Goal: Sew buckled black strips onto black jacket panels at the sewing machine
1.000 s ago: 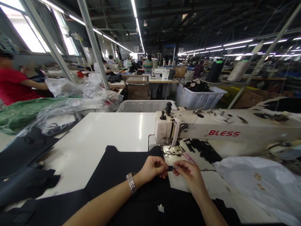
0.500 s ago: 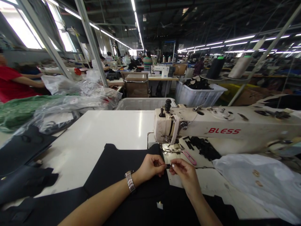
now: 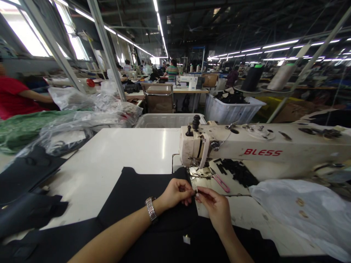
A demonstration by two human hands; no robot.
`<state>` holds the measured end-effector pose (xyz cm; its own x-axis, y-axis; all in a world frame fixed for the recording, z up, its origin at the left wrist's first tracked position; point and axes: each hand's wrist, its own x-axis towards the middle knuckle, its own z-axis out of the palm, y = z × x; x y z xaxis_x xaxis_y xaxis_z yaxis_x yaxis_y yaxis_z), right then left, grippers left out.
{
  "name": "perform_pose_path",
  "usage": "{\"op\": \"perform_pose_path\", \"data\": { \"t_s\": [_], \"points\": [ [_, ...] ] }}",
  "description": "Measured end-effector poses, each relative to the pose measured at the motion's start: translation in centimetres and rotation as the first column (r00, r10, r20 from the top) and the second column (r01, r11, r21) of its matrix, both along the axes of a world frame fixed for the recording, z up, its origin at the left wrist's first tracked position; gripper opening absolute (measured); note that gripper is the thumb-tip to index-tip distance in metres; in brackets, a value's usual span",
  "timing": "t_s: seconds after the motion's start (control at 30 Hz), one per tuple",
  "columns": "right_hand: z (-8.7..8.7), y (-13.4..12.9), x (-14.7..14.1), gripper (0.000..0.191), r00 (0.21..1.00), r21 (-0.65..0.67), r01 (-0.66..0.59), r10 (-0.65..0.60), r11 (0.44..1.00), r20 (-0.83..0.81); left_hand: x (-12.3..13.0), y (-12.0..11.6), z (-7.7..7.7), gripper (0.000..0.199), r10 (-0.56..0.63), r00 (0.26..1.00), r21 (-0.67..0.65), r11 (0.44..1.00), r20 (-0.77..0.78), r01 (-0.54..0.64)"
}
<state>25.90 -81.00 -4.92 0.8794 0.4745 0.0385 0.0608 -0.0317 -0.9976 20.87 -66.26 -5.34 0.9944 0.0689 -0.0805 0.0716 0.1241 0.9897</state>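
On the head view, I see the left hand (image 3: 177, 194) with its thumb and fingers pinched together on a small dark piece (image 3: 195, 192), whose details are too small for me to make out. The right hand (image 3: 215, 206) meets it fingertip to fingertip, also pinched on that piece, which sits directly between the two hands. Under and to the left of the left hand I have a large black panel (image 3: 142, 193) spread on the white table (image 3: 131, 149), and a metal watch (image 3: 150, 209) circles the left wrist. Just beyond both hands stands the head of the sewing machine (image 3: 233, 140). Ahead of the right hand lie pink-handled snips (image 3: 221, 183), with a heap of black strips (image 3: 240, 173) past them. To the right of the right hand rests a white plastic bag (image 3: 309, 212); below the left hand, a small pale tag (image 3: 187, 239) lies on the black material
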Motion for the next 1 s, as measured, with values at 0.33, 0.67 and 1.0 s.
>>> {"op": "perform_pose_path", "data": {
  "t_s": [0.33, 0.67, 1.0],
  "points": [
    [0.1, -0.6, 0.3, 0.015, 0.994, -0.025, -0.088, 0.089, 0.996, 0.061, -0.6, -0.2, 0.3, 0.035, 0.007, 0.992, 0.107, 0.994, 0.122, -0.02],
    [0.0, -0.8, 0.3, 0.011, 0.966, -0.118, -0.12, 0.143, 0.986, 0.217, -0.7, 0.0, 0.2, 0.039, -0.005, 0.992, 0.135, 0.991, 0.129, -0.013],
    [-0.3, -0.8, 0.2, 0.01, 0.958, -0.134, -0.1, 0.132, 0.986, 0.253, -0.9, 0.1, 1.0, 0.024, -0.129, 0.929, 0.707, 0.687, 0.346, -0.168]
  ]
}}
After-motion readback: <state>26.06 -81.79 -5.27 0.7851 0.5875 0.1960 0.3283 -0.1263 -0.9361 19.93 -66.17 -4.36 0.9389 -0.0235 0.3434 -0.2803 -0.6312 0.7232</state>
